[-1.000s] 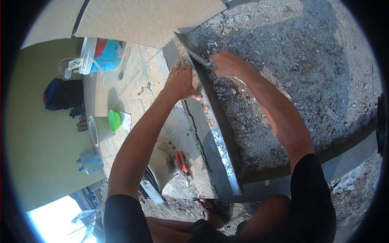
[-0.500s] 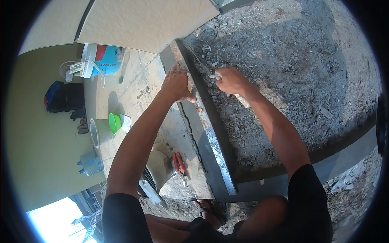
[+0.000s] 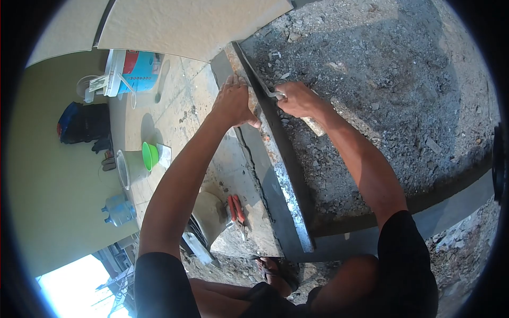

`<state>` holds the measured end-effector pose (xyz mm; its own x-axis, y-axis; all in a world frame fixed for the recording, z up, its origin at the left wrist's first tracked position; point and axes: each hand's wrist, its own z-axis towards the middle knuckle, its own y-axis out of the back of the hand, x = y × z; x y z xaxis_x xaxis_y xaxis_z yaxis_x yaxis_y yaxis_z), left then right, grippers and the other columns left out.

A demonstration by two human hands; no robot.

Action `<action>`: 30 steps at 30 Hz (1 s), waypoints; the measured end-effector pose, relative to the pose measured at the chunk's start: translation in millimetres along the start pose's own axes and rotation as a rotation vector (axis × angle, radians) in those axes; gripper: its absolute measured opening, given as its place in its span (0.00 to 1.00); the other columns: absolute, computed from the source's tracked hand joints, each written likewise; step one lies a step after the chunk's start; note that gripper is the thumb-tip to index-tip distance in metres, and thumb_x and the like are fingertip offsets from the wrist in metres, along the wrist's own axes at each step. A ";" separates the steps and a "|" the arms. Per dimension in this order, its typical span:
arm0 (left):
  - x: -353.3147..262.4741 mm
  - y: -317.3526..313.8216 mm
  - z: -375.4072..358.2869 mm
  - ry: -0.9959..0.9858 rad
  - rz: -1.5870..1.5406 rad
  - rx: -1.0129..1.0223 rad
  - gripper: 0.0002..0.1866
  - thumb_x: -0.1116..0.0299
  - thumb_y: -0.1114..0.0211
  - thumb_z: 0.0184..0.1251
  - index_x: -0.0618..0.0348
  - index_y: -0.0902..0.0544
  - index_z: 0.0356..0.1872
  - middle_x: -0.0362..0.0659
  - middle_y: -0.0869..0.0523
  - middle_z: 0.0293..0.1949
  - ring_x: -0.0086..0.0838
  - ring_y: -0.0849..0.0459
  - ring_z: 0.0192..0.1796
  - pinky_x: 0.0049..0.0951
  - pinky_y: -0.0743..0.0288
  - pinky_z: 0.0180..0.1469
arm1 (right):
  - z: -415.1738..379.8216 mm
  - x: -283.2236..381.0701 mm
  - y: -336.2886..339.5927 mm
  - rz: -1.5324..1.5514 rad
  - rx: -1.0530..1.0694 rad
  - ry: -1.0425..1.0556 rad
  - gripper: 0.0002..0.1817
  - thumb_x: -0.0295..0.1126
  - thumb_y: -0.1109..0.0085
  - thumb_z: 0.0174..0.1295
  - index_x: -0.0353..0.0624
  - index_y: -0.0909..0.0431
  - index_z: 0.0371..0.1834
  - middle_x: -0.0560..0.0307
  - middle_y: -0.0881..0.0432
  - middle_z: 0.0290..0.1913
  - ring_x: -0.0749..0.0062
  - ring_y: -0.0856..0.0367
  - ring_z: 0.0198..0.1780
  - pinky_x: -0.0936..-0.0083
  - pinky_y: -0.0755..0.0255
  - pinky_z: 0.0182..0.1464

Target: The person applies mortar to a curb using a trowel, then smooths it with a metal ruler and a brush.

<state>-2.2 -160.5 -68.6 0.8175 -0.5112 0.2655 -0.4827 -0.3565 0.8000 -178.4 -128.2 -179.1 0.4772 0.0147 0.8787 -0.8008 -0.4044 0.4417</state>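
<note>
A long, mortar-smeared metal straightedge (image 3: 286,183) lies along the top of a grey mortar-coated ledge (image 3: 265,186). My left hand (image 3: 233,103) rests flat on the straightedge near its far end, fingers stretched forward and thumb spread. In my right hand (image 3: 298,99) is a trowel (image 3: 274,94), its pale handle (image 3: 314,126) showing below the closed fist. The trowel's thin blade is seen edge-on, against the ledge's right face beside the straightedge. Part of the handle is hidden by my fingers.
Red-handled pliers (image 3: 237,209) lie on the tiled floor (image 3: 183,106) left of the ledge. Further left are a blue-and-white bucket (image 3: 139,74), a green bowl (image 3: 150,156) and a water jug (image 3: 119,210). Rubble-strewn soil (image 3: 371,122) fills the right side.
My right hand has shifted slightly forward and left, bringing the trowel blade closer to the straightedge's far end. My left hand stays on the straightedge. The camera view has shifted a little.
</note>
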 end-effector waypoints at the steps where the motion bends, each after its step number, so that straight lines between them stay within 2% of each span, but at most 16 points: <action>1: 0.4 0.1 0.5 -0.001 -0.006 -0.002 0.67 0.49 0.14 0.30 0.81 0.40 0.70 0.67 0.40 0.74 0.55 0.46 0.79 0.43 0.49 0.80 | -1.4 1.1 0.7 -0.013 0.031 0.010 0.22 0.28 0.45 0.61 0.31 0.23 0.57 0.30 0.16 0.43 0.45 0.13 0.42 0.56 0.21 0.47; 2: 0.0 1.3 1.4 -0.006 -0.010 -0.007 0.66 0.49 0.14 0.30 0.81 0.39 0.70 0.68 0.40 0.74 0.55 0.45 0.79 0.43 0.49 0.80 | -4.0 2.4 0.1 -0.011 0.029 0.008 0.22 0.28 0.45 0.61 0.31 0.23 0.57 0.30 0.16 0.43 0.45 0.13 0.42 0.56 0.21 0.47; 4: 0.8 1.1 4.0 -0.007 -0.007 -0.011 0.66 0.49 0.14 0.30 0.81 0.39 0.70 0.68 0.40 0.74 0.55 0.45 0.79 0.43 0.49 0.80 | -9.7 3.2 0.8 -0.157 0.031 0.055 0.21 0.29 0.46 0.62 0.32 0.23 0.58 0.38 0.15 0.31 0.55 0.15 0.29 0.58 0.24 0.34; 5: 1.0 0.2 2.8 -0.003 -0.008 -0.008 0.66 0.49 0.14 0.30 0.81 0.39 0.70 0.68 0.40 0.74 0.55 0.45 0.79 0.42 0.48 0.80 | -15.9 2.9 0.9 -0.157 0.030 0.055 0.21 0.29 0.46 0.62 0.32 0.23 0.58 0.38 0.15 0.31 0.55 0.15 0.29 0.58 0.24 0.34; 7: -0.4 1.3 -1.1 -0.007 -0.010 -0.015 0.66 0.49 0.14 0.30 0.81 0.39 0.70 0.69 0.40 0.73 0.56 0.45 0.78 0.42 0.48 0.79 | -30.3 0.8 8.5 0.287 0.010 0.013 0.21 0.29 0.45 0.64 0.34 0.23 0.60 0.45 0.18 0.24 0.65 0.19 0.22 0.62 0.28 0.27; 10: 0.5 1.7 1.3 -0.003 -0.007 -0.007 0.66 0.48 0.14 0.30 0.81 0.40 0.70 0.69 0.40 0.73 0.56 0.45 0.78 0.42 0.48 0.79 | -48.2 2.2 15.1 0.434 0.044 -0.106 0.22 0.30 0.45 0.64 0.34 0.24 0.61 0.49 0.20 0.22 0.69 0.21 0.21 0.65 0.29 0.26; 11: 1.0 1.2 2.5 -0.010 0.009 0.005 0.67 0.48 0.14 0.30 0.81 0.40 0.70 0.69 0.40 0.73 0.56 0.45 0.78 0.42 0.48 0.80 | -51.2 3.3 17.2 0.338 0.037 -0.189 0.19 0.29 0.47 0.61 0.35 0.21 0.54 0.40 0.16 0.31 0.59 0.15 0.29 0.59 0.23 0.33; 15: 0.7 -0.4 3.8 -0.011 0.004 -0.006 0.67 0.48 0.14 0.30 0.82 0.40 0.70 0.69 0.39 0.73 0.57 0.45 0.78 0.42 0.49 0.80 | -50.6 -7.8 0.7 0.176 -0.003 -0.113 0.24 0.31 0.45 0.63 0.32 0.25 0.61 0.43 0.14 0.32 0.60 0.15 0.26 0.63 0.23 0.34; 17: 0.5 1.0 2.7 -0.020 0.046 -0.006 0.71 0.45 0.14 0.31 0.85 0.44 0.70 0.69 0.34 0.70 0.55 0.44 0.78 0.42 0.46 0.79 | -42.0 -18.4 -20.3 -0.012 -0.163 0.036 0.25 0.31 0.45 0.62 0.31 0.25 0.61 0.37 0.13 0.37 0.48 0.13 0.35 0.60 0.20 0.41; 18: -0.2 3.6 2.5 -0.020 0.046 -0.007 0.71 0.45 0.14 0.31 0.85 0.44 0.70 0.69 0.34 0.70 0.55 0.44 0.78 0.42 0.46 0.79 | -41.1 -15.7 -21.3 -0.013 -0.164 0.037 0.25 0.31 0.45 0.62 0.31 0.25 0.61 0.37 0.13 0.37 0.48 0.13 0.35 0.60 0.20 0.41; 20: -1.9 5.7 0.5 -0.007 0.036 0.014 0.71 0.45 0.14 0.31 0.85 0.44 0.70 0.68 0.33 0.70 0.55 0.44 0.78 0.42 0.46 0.79 | -38.6 -8.2 -28.8 -0.121 -0.206 0.083 0.24 0.32 0.45 0.60 0.31 0.24 0.59 0.34 0.14 0.41 0.41 0.14 0.42 0.56 0.19 0.46; 21: -0.2 4.2 1.6 -0.007 0.036 0.017 0.71 0.45 0.14 0.31 0.85 0.44 0.70 0.68 0.33 0.70 0.55 0.44 0.78 0.42 0.46 0.79 | -34.9 -1.1 -28.4 -0.119 -0.204 0.081 0.24 0.32 0.45 0.60 0.31 0.24 0.59 0.34 0.14 0.41 0.41 0.14 0.42 0.56 0.19 0.46; 23: 2.8 -1.4 3.1 -0.021 -0.013 -0.033 0.65 0.49 0.13 0.27 0.82 0.36 0.67 0.68 0.38 0.73 0.59 0.45 0.78 0.43 0.44 0.78 | -31.4 15.2 -21.5 -0.134 -0.013 -0.047 0.22 0.31 0.46 0.59 0.31 0.23 0.56 0.32 0.15 0.41 0.41 0.14 0.41 0.55 0.20 0.46; 27: 4.1 -0.6 2.1 -0.055 -0.007 -0.025 0.65 0.49 0.13 0.27 0.81 0.36 0.68 0.67 0.38 0.73 0.58 0.45 0.78 0.43 0.45 0.79 | -54.5 32.8 -3.8 -0.155 0.003 0.005 0.21 0.30 0.46 0.58 0.30 0.22 0.53 0.31 0.16 0.39 0.39 0.14 0.40 0.54 0.20 0.45; 29: 4.0 -3.8 0.6 -0.025 -0.054 -0.066 0.66 0.49 0.14 0.27 0.80 0.37 0.69 0.66 0.38 0.73 0.58 0.46 0.78 0.43 0.45 0.79 | -72.4 33.6 10.5 0.038 -0.021 0.000 0.19 0.31 0.48 0.57 0.30 0.20 0.48 0.32 0.15 0.39 0.40 0.14 0.42 0.56 0.18 0.46; 30: 3.4 -3.3 1.2 -0.024 -0.056 -0.068 0.66 0.49 0.14 0.27 0.80 0.37 0.69 0.66 0.38 0.73 0.58 0.46 0.78 0.43 0.45 0.79 | -68.2 28.2 11.3 0.035 -0.019 0.002 0.19 0.31 0.48 0.57 0.30 0.20 0.48 0.32 0.15 0.39 0.40 0.14 0.42 0.56 0.18 0.46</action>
<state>1.8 -162.0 -71.0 0.8344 -0.5106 0.2075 -0.4137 -0.3316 0.8479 -198.7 -70.0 -137.0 0.4479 0.0022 0.8941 -0.8241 -0.3869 0.4138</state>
